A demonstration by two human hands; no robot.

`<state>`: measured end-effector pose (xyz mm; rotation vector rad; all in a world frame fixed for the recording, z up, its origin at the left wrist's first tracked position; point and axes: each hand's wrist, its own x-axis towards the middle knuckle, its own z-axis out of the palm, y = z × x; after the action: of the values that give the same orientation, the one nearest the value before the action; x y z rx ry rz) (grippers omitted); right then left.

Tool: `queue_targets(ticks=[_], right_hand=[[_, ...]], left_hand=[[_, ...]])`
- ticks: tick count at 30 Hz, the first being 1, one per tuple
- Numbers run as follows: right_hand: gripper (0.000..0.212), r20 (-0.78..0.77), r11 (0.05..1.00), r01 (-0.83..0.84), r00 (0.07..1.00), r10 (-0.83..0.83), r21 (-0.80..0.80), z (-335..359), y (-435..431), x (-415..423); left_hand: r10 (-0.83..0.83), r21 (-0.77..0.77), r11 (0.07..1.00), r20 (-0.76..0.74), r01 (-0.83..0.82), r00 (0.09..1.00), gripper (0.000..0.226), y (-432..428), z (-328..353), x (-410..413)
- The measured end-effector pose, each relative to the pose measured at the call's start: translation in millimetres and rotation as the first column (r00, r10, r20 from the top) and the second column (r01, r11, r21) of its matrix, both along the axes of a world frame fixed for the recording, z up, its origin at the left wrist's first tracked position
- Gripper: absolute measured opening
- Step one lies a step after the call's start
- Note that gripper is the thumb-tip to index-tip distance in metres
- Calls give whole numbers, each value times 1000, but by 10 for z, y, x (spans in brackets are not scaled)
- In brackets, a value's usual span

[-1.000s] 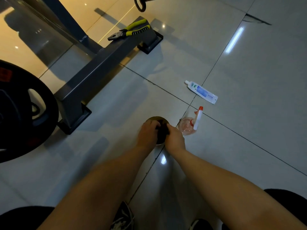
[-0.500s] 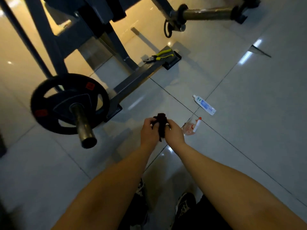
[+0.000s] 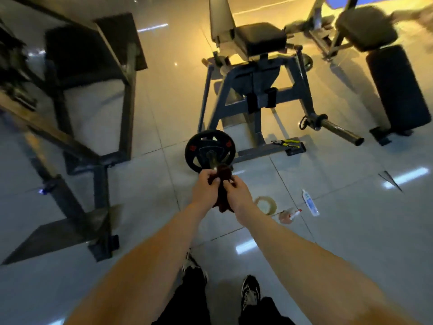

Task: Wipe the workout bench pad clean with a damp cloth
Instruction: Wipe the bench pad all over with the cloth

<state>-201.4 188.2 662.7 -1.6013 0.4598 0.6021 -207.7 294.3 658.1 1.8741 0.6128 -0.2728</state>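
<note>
Between your two hands, out in front of your chest, hangs the damp cloth [image 3: 222,184] — dark, bunched, its loose tail drooping below your wrists. Your left hand [image 3: 206,188] pinches one side of it and your right hand [image 3: 236,193] pinches the other, fingers of both closed on the fabric, the two hands almost touching.

The bench pad [image 3: 260,37] lies well beyond that grip, straight ahead and slightly to the right of it, up on the grey machine frame [image 3: 257,90]. It is the dark seat cushion, with a paler back rest [image 3: 219,22] rising at its left end. As best the blur allows, the cushion's long axis runs left to right across your line of reach, so strokes would likely go sideways, not away from you.

Your right hand sits a touch nearer the pad, so it is probably the one to carry the cloth forward. Just past your knuckles, between grip and pad, is a weight plate [image 3: 209,150] on its peg; you will likely need to step around it.

Down to the right of the grip, on the tiles — a small bowl [image 3: 266,205], a spray bottle [image 3: 289,215] and a white tube [image 3: 310,202].
</note>
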Motion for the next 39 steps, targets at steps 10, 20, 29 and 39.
queue_targets(ticks=[10,20,29,39], right_hand=[[25,185,986,-162,969,166,-39,1175,2457,-968],[28,212,986,-61,977,27,154,1882,5234,-1800],[34,289,948,-142,956,57,283,1898,7277,-1844],[34,324,983,-23,945,-38,183,1677,9392,-854]], left_hand=[[38,-54,998,145,-30,989,34,2521,1058,-1153],[143,-199,975,226,-98,964,31,5255,1713,-2114],[311,-253,934,228,-252,923,21,7178,1880,-1937],[65,-97,994,207,-45,976,51,9305,1919,-1102]])
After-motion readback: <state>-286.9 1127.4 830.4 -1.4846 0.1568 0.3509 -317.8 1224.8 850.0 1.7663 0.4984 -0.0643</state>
